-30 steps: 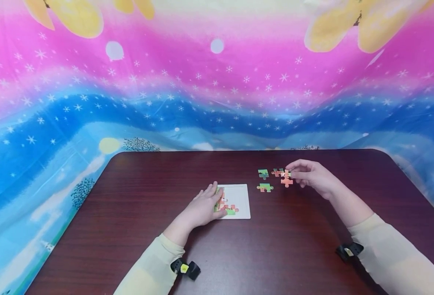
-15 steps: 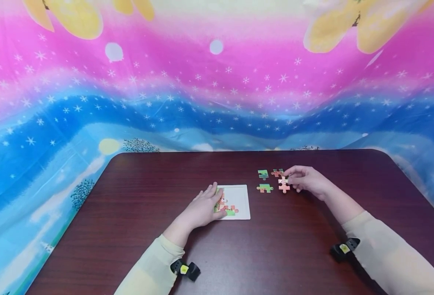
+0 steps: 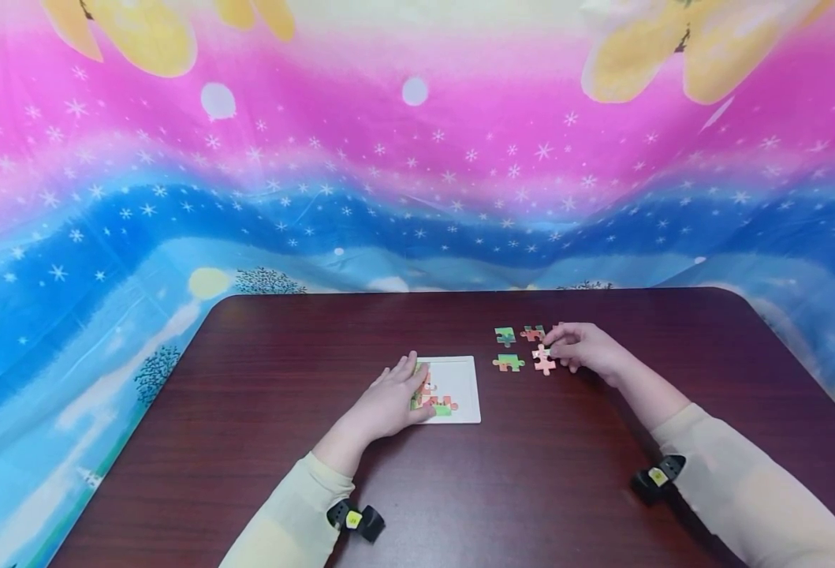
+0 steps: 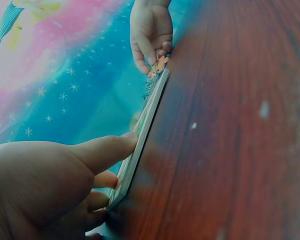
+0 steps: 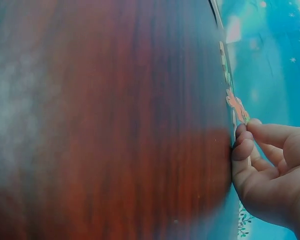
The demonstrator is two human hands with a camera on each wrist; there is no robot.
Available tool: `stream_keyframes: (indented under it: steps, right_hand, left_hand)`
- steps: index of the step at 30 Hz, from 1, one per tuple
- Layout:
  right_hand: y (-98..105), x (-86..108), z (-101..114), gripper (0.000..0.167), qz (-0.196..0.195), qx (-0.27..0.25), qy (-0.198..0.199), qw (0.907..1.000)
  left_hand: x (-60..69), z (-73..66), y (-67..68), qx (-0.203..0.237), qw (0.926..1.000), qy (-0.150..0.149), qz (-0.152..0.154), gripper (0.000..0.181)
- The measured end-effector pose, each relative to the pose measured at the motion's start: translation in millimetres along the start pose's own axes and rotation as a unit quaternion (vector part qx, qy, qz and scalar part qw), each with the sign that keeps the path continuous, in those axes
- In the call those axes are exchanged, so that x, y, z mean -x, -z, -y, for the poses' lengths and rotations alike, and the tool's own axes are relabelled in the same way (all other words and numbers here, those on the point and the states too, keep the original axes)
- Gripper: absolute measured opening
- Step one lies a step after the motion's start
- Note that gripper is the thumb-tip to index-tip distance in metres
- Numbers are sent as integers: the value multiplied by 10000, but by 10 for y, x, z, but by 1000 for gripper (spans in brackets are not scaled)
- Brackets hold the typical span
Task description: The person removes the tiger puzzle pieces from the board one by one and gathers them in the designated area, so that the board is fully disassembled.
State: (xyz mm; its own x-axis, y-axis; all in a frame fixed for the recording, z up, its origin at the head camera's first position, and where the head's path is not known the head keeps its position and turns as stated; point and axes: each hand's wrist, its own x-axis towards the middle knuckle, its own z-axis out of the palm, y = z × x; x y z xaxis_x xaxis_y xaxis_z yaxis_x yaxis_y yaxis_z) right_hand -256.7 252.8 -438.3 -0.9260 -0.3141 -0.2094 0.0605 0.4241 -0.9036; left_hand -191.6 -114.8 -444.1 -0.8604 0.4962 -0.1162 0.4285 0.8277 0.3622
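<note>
My right hand (image 3: 587, 349) pinches an orange jigsaw piece (image 3: 544, 363) between thumb and fingertips, low over the table. In the right wrist view the same orange jigsaw piece (image 5: 237, 107) tilts out from the fingertips; whether it touches the table I cannot tell. My left hand (image 3: 386, 397) lies across the left side of a white puzzle tray (image 3: 468, 386), fingers extended and thumb near its front edge. Fitted jigsaw pieces (image 3: 444, 406) show along the tray's left and front, partly hidden by this hand. The left wrist view has the thumb resting on the tray's edge (image 4: 146, 127).
Loose pieces lie right of the tray: a green piece (image 3: 505, 336), a green-orange piece (image 3: 508, 362) and a reddish piece (image 3: 533, 334). Another is mostly hidden behind my right hand. A patterned cloth (image 3: 417, 197) hangs behind the dark wooden table (image 3: 531, 489).
My right hand has moved toward me and slightly left with the orange jigsaw piece, which has turned a little. My left hand and the tray have stayed in place.
</note>
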Motion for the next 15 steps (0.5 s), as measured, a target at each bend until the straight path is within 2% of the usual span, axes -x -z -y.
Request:
stream_keyframes:
  steps: [5,15]
  right_hand:
    - [-10,-5,7,25,-130,61,-33,9999]
    - [-31,-5,9,29,-115,-13,-23,9999]
  left_hand:
    - [0,-7,7,-1,10000,-5,-5,74]
    - [2,4,-1,21,10000,-32,-4,73]
